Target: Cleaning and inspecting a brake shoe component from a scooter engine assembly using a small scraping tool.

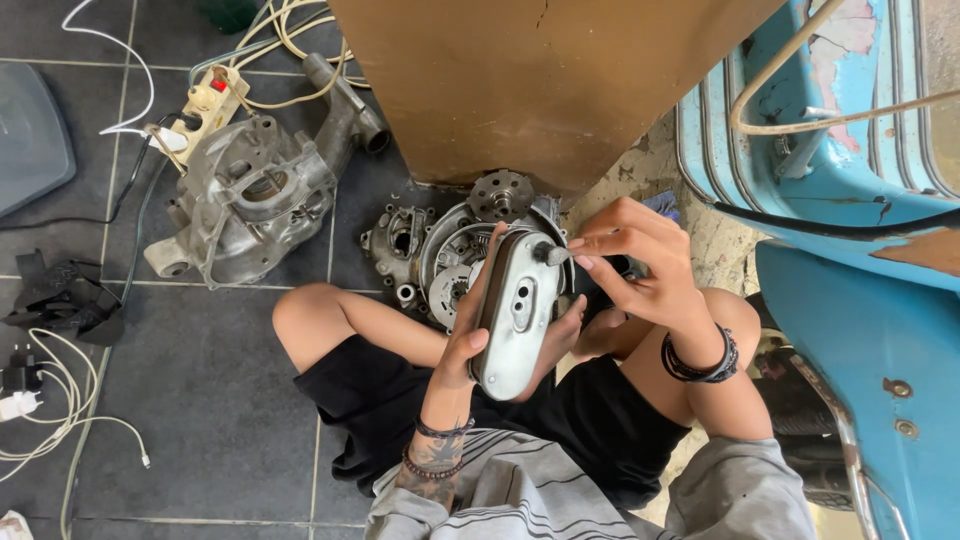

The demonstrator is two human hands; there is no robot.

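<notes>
Fingers of the left hand (pixel 470 335) clamp a silver oval cover (pixel 516 312) (held upright); right hand (pixel 640 262) pinches its top knob (pixel 553 254).

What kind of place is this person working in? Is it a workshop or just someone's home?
Probably an informal home or backyard repair spot for scooters, not a fitted workshop. An engine casing and other engine parts lie on the tiled floor, beside a worn blue scooter body and a power strip.
</notes>
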